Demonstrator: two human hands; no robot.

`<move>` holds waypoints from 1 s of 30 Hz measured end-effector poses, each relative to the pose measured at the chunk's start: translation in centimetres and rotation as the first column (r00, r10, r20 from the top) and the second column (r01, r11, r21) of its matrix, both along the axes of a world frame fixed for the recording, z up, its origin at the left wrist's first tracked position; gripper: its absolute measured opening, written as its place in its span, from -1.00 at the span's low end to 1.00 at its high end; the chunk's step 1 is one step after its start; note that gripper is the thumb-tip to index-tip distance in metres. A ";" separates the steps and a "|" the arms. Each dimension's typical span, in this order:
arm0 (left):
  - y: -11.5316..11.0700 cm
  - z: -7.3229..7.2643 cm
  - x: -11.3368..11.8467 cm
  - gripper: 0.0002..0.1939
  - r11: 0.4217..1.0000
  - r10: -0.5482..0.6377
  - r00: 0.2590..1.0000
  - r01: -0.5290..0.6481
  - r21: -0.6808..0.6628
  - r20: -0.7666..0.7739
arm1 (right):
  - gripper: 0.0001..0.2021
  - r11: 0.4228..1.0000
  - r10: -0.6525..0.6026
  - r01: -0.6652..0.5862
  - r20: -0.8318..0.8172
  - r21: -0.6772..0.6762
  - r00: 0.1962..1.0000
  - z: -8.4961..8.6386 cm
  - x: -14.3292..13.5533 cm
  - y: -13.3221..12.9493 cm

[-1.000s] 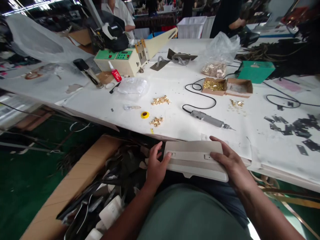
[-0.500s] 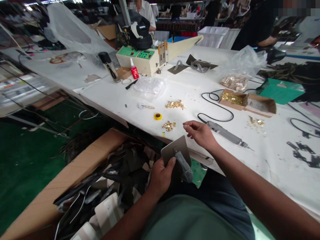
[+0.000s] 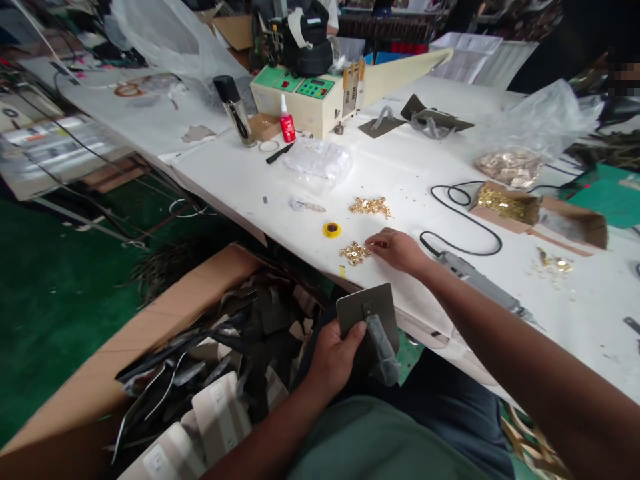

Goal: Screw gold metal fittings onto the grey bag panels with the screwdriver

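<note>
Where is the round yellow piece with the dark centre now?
In the head view, the round yellow piece sits near mid-picture on the white table, beyond and left of the nearer gold pile, left of the right hand.

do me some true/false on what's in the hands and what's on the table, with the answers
1. The left hand holds the flat panel. True.
2. The right hand grips the grey tool. False: its fingertips are at the near gold pile, and the grey tool lies on the table.
3. The red bottle stands beside the cream machine. True.
4. The yellow round item sits inside a cardboard box. False: the yellow round item lies on the table, close to the near gold pile.
</note>
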State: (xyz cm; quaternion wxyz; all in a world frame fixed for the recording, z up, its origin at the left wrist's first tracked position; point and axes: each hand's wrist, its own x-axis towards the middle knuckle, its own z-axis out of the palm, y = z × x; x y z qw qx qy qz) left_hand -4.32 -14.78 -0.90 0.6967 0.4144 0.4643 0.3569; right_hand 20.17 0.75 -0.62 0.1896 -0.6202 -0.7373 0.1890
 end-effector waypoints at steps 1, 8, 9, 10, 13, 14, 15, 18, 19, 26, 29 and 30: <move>0.1 0.0 0.0 -0.62 1.000 -0.004 1.000 0.004 -0.005 -0.005 | -0.73 1.000 0.025 -0.025 0.018 0.010 1.000 0.0 0.1 -0.1; 0.4 0.3 0.2 -0.59 1.000 0.003 1.000 -0.003 -0.018 -0.012 | -0.73 0.989 0.126 -0.139 0.201 0.054 0.972 1.0 -0.1 -1.1; 0.3 0.4 0.2 -0.59 1.000 0.009 1.000 -0.009 -0.019 -0.010 | -0.74 0.989 0.126 -0.141 0.223 0.052 0.967 1.3 -0.1 -1.3; 0.3 0.5 0.2 -0.59 1.000 0.017 1.000 -0.017 -0.019 -0.007 | -0.75 0.989 0.125 -0.141 0.244 0.048 0.962 1.5 -0.2 -1.4; 0.0 0.9 0.3 -0.61 0.999 0.036 0.999 -0.036 -0.017 0.007 | -0.76 0.992 0.109 -0.123 0.300 0.027 0.948 1.9 -0.3 -1.6; -0.1 1.0 0.3 -0.61 0.999 0.039 0.999 -0.039 -0.017 0.009 | -0.76 0.994 0.096 -0.108 0.312 0.020 0.945 2.0 -0.3 -1.6; -0.1 1.2 0.3 -0.61 0.999 0.040 0.999 -0.040 -0.016 0.010 | -0.77 0.996 0.077 -0.086 0.318 0.015 0.945 2.1 -0.3 -1.6; -0.3 1.6 0.4 -0.59 0.999 0.042 0.999 -0.042 -0.007 0.004 | -0.83 0.999 -0.028 0.021 0.238 0.032 0.971 2.6 -0.1 -2.2; -0.3 1.7 0.4 -0.59 0.999 0.043 0.999 -0.043 -0.004 0.009 | -0.85 0.997 -0.073 0.068 0.151 0.039 0.986 2.9 -0.1 -2.7; -0.5 2.3 0.9 -0.58 0.996 0.040 0.999 -0.038 0.075 -0.031 | -0.78 0.977 -0.190 0.208 -0.613 -0.042 0.767 5.7 -2.2 -12.9; -0.7 2.9 1.7 -0.60 0.983 0.028 0.993 -0.007 0.186 -0.112 | -0.85 0.977 -0.140 0.211 -0.654 0.032 0.744 5.3 -3.9 -16.9; -0.9 3.1 2.0 -0.61 0.975 0.020 0.990 0.011 0.220 -0.139 | -0.87 0.969 -0.139 0.238 -0.653 0.064 0.745 5.0 -4.3 -17.8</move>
